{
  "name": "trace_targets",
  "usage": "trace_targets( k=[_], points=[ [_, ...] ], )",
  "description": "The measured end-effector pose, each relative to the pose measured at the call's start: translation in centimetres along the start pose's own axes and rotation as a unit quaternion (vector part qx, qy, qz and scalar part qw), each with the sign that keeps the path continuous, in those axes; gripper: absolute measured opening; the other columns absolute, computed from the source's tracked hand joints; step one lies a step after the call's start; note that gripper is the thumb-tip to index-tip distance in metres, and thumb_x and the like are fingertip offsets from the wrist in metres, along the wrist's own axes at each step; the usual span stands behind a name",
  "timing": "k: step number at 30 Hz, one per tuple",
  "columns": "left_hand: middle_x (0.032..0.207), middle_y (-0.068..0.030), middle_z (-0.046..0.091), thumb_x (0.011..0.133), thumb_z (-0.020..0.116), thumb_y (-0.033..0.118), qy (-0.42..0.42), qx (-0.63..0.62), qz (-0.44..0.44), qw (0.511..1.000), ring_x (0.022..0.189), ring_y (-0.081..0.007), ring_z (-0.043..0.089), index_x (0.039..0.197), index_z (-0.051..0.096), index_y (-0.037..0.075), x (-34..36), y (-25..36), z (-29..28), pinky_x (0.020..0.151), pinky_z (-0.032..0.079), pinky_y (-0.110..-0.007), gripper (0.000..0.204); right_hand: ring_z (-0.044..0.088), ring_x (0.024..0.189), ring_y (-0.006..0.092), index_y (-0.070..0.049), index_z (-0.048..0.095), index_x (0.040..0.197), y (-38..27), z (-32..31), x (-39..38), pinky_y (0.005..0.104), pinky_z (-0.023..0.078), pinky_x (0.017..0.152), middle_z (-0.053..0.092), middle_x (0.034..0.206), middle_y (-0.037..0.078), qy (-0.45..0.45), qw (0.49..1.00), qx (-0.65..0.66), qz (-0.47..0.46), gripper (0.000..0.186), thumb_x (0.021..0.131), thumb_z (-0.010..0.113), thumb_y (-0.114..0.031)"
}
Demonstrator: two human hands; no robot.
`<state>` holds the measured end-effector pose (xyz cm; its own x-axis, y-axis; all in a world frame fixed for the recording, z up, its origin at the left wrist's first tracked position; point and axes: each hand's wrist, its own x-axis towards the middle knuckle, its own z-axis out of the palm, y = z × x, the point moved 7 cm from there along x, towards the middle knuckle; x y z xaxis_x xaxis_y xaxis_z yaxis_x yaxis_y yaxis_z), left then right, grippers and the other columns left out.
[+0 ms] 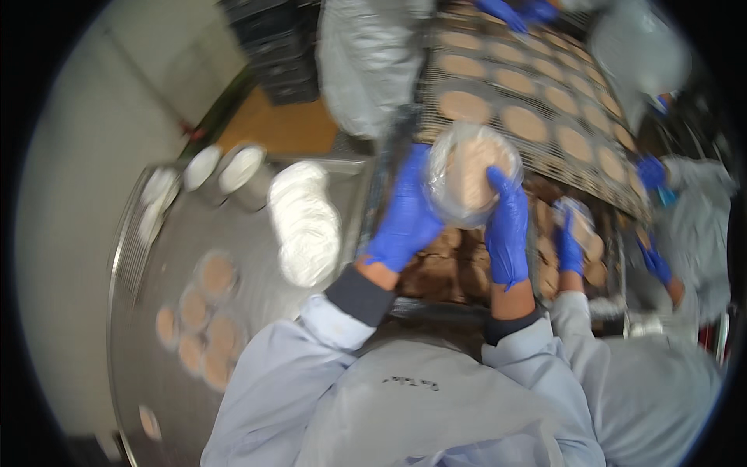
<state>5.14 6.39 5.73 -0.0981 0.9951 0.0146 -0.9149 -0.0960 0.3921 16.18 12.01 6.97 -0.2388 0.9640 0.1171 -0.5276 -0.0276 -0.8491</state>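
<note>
My blue-gloved left hand (405,214) and blue-gloved right hand (506,218) are closed on a pale round patty in clear plastic film (459,167), held up above a crate of brown patties (443,276). The left fingers are mostly hidden behind the film; the right thumb lies across the patty. Just beyond, a wire rack (537,101) carries rows of pale patties on round film sheets. To the left of my hands, piles of round white liners (299,226) lie on a steel table (257,327), with loose pale patties (218,276) nearer the left side.
At my right, a co-worker's gloved hand (570,245) holds wrapped patties, and another worker's hand (655,261) is farther right. More gloved hands (510,15) reach over the rack. Dark stacked crates (268,50) stand on an orange surface (276,128) by a pale wall (85,233).
</note>
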Motion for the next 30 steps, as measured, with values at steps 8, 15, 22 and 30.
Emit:
trace_targets(
  k=[8, 15, 22, 30],
  points=[
    [0.092, -0.0078, 0.061, 0.08, 0.06, 0.013, 0.239, 0.338, 0.191, 0.89, 0.085, -0.0117, 0.056, 0.099, 0.059, -0.003, -14.7, 13.9, -9.4, 0.077, 0.045, -0.026, 0.025, 0.034, 0.122, 0.0302, -0.011, 0.028, 0.133, 7.3, 2.8, -1.4, 0.05, 0.031, 0.095, 0.033, 0.134, 0.014, -0.064, 0.961, 0.123, 0.241, 0.064, 0.08, 0.055, -0.035],
    [0.079, -0.0156, 0.06, 0.076, 0.054, 0.007, 0.507, 0.788, 0.349, -0.005, 0.072, -0.0215, 0.058, 0.107, 0.052, -0.001, -37.8, 35.0, -16.8, 0.068, 0.046, -0.03, 0.032, 0.017, 0.129, 0.0356, -0.007, 0.007, 0.136, 2.3, 0.4, 2.1, 0.0553, 0.021, 0.101, 0.014, 0.14, 0.017, 0.105, 0.916, 0.341, 0.181, 0.084, 0.075, 0.06, -0.032],
    [0.101, -0.0086, 0.057, 0.083, 0.053, 0.006, 0.289, 0.404, 0.301, 0.814, 0.09, -0.0157, 0.054, 0.107, 0.052, -0.003, -7.7, 19.5, -15.4, 0.078, 0.045, -0.027, 0.026, 0.026, 0.123, 0.0357, -0.003, 0.026, 0.129, 3.7, -1.5, 2.8, 0.0563, 0.026, 0.098, 0.021, 0.134, 0.021, 0.124, 0.899, 0.399, 0.133, 0.07, 0.077, 0.055, -0.04],
    [0.12, -0.0164, 0.046, 0.086, 0.048, 0.01, 0.042, 0.121, -0.079, 0.989, 0.109, -0.028, 0.049, 0.12, 0.038, -0.003, 6.0, -4.7, -4.6, 0.092, 0.043, -0.04, 0.038, 0.053, 0.099, 0.028, -0.003, 0.036, 0.118, 2.3, -6.7, 1.1, 0.0406, 0.047, 0.08, 0.051, 0.108, 0.014, 0.186, 0.968, 0.16, 0.058, 0.041, 0.087, 0.047, -0.029]
  ],
)
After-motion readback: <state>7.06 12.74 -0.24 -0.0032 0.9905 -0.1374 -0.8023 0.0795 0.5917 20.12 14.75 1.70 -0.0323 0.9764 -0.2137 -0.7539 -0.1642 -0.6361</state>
